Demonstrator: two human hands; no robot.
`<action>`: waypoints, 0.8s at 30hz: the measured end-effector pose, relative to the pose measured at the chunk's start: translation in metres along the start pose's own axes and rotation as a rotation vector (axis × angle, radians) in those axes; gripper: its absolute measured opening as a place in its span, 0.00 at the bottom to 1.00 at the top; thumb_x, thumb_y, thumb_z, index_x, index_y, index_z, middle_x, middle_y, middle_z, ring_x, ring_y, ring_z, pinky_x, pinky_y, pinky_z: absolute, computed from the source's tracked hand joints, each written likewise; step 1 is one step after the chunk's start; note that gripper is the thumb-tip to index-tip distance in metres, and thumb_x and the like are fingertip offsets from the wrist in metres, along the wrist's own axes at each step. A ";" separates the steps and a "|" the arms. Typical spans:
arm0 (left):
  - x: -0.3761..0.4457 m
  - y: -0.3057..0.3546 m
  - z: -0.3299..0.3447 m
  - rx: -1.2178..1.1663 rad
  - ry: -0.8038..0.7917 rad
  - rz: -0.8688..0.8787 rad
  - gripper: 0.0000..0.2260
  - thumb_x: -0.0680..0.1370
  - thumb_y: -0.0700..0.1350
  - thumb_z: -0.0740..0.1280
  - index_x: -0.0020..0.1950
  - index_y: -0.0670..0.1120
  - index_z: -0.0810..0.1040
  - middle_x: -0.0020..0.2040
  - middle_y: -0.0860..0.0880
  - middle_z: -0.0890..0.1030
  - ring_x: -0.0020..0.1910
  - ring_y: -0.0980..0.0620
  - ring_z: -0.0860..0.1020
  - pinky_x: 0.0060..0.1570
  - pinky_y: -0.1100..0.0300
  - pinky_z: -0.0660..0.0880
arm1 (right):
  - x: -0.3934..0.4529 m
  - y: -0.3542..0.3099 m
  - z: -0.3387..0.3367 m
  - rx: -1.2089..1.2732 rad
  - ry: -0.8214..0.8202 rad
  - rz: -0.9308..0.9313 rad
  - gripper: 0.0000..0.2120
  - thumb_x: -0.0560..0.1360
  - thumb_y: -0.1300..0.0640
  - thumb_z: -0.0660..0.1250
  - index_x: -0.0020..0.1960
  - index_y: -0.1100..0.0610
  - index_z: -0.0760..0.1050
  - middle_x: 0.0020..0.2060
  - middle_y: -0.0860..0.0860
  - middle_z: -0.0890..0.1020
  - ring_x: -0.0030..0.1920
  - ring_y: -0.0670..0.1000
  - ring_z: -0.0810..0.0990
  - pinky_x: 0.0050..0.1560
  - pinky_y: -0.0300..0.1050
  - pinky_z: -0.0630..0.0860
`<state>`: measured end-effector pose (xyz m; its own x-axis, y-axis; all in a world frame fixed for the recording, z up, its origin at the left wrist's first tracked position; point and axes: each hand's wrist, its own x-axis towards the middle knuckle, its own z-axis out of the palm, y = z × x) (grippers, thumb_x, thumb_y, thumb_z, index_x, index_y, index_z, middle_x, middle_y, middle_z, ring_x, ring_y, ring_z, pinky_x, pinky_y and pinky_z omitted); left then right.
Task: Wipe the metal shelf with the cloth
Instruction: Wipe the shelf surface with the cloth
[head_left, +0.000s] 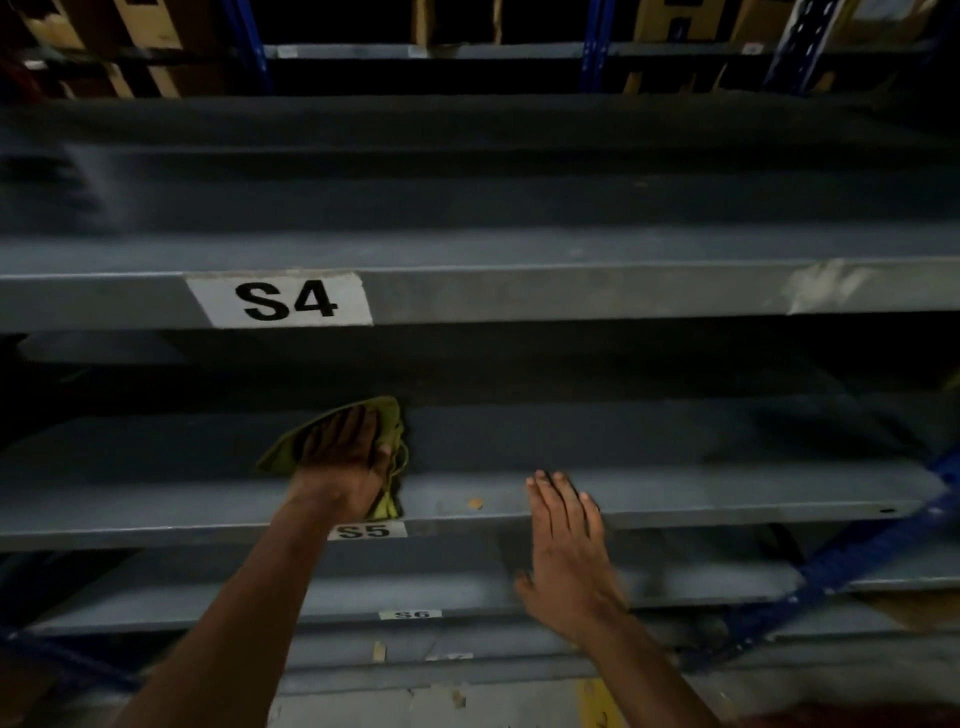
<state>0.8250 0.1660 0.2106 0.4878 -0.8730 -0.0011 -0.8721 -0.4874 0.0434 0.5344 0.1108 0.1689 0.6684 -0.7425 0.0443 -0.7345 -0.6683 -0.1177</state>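
The left hand (343, 457) lies flat on top of the yellow-green cloth (387, 421), fingers fairly straight and pressing it down on the metal shelf (675, 467), the one with the S5 label (366, 531) on its front edge. The cloth sits at about 9 o'clock from the middle of the shelf, with one corner hanging over the front edge just by the wrist. The right hand (563, 525) is open, fingers straight and together, resting on the front lip of the same shelf at about 3 o'clock from the cloth, holding nothing. A few things could go wrong from here. The cloth is only pushed, not gripped, so a fast swipe might let it bunch up or slip out from under the palm and drop off the front. A small tan speck (474, 503) (maybe a scrap of tape or a crumb, the light is too dim to be sure) lies between the two hands, and a wipe toward 3 o'clock could just shove it along or knock it onto the S6 shelf (260, 597) below. The back of the shelf at 12 o'clock is very dark, so dusty spots there could be missed. The right hand is also in the cloth's path if the wipe goes that way.
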 end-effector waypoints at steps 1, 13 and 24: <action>0.005 0.010 0.000 -0.002 -0.004 0.055 0.26 0.82 0.57 0.45 0.79 0.50 0.46 0.80 0.48 0.47 0.77 0.48 0.49 0.75 0.52 0.44 | 0.000 -0.001 -0.002 -0.005 0.002 0.005 0.56 0.69 0.42 0.67 0.73 0.55 0.25 0.76 0.52 0.34 0.74 0.53 0.30 0.69 0.52 0.27; -0.008 0.011 -0.001 -0.090 -0.051 0.540 0.25 0.82 0.58 0.44 0.78 0.55 0.47 0.79 0.53 0.49 0.77 0.53 0.49 0.74 0.56 0.44 | -0.010 -0.006 -0.019 -0.023 0.007 0.011 0.54 0.69 0.44 0.68 0.77 0.53 0.31 0.78 0.50 0.38 0.76 0.50 0.34 0.76 0.51 0.39; 0.007 0.066 0.005 -0.060 -0.019 0.512 0.23 0.83 0.54 0.47 0.78 0.57 0.49 0.79 0.54 0.49 0.77 0.53 0.48 0.74 0.54 0.43 | -0.011 0.003 -0.025 -0.005 0.012 -0.049 0.54 0.67 0.48 0.69 0.77 0.52 0.33 0.78 0.48 0.39 0.76 0.47 0.33 0.73 0.45 0.34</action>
<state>0.7705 0.1278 0.2081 -0.0026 -0.9998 0.0174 -0.9949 0.0043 0.1007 0.5218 0.1157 0.1932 0.7021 -0.7094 0.0615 -0.7016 -0.7040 -0.1106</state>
